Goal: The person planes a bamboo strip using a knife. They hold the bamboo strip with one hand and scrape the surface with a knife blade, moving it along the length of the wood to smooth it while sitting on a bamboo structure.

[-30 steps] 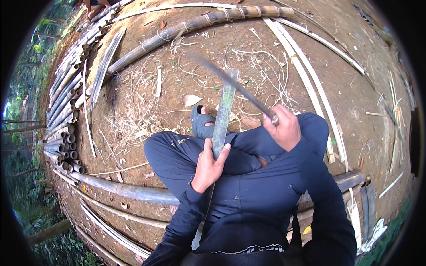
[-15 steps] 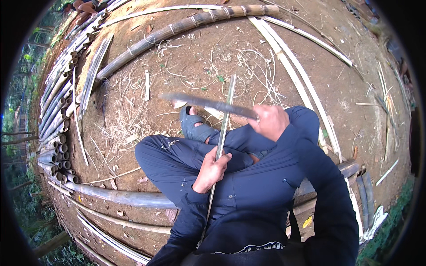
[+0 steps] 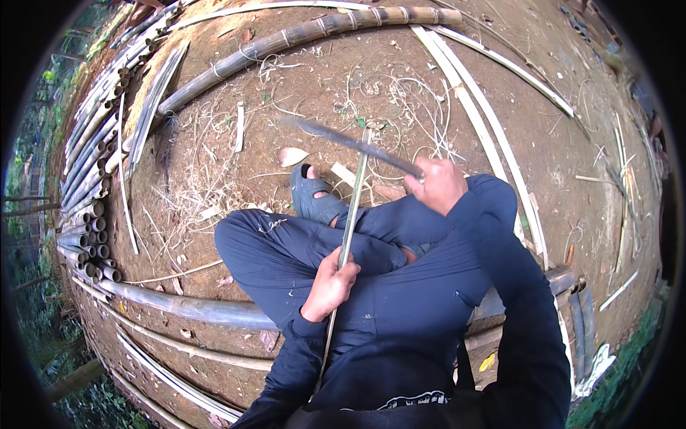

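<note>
My left hand (image 3: 331, 284) is closed round a long, narrow bamboo strip (image 3: 354, 194), which runs from beside my waist up over my crossed legs. In my right hand (image 3: 436, 184) is the handle end of a long dark-bladed machete (image 3: 350, 141). Its blade points to the left and crosses the strip near the strip's far end; whether the two touch I cannot tell. The blade's tip is blurred by motion. Just left of the strip is my sandalled foot (image 3: 314, 196).
A thick bamboo pole (image 3: 286, 37) lies across the far ground. Cut bamboo tubes (image 3: 91, 239) are stacked at the left. Long split strips (image 3: 480, 107) lie to the right, and curly shavings (image 3: 196, 186) litter the dirt. Another bamboo pole (image 3: 193, 307) passes beside me.
The machete has shifted toward the strip's far end, and its blade now slopes more steeply. My left hand and the strip's far end sit slightly farther left. Both hands keep their holds.
</note>
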Available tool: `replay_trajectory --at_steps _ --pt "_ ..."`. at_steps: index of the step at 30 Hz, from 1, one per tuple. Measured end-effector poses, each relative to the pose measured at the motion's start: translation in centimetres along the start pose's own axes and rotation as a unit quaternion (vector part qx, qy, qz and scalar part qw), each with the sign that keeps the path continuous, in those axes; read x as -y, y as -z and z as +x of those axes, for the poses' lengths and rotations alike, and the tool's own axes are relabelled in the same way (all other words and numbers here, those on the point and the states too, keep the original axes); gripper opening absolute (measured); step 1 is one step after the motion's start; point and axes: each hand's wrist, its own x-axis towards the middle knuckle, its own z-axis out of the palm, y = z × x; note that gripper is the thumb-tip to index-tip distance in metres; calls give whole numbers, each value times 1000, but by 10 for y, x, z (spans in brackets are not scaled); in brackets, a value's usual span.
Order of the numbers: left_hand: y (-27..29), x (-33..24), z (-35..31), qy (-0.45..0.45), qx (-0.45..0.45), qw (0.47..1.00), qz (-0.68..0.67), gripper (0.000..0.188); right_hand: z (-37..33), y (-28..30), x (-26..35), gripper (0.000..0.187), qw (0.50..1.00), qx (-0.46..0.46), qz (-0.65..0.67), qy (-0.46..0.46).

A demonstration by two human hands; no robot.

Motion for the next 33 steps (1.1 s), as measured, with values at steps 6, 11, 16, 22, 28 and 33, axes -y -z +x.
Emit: replay_trajectory --at_steps 6,11,16,22,28,33 --pt "8 0 -20 25 13 998 -52 14 24 14 -20 26 986 67 -22 -151" --pt "13 -12 -15 22 114 983 -140 18 9 4 -18 25 990 -18 23 -136" --pt "23 -17 -5 -38 54 994 -85 25 -12 11 37 19 989 -74 105 -79" --pt "16 -23 -6 -58 18 998 27 33 -37 4 69 36 988 12 40 148" --pt "8 -36 -5 -18 40 999 -30 29 -12 11 47 26 991 -25 -56 121" --pt "4 -28 -26 -34 117 992 -32 33 20 34 -5 21 989 71 -120 -54"
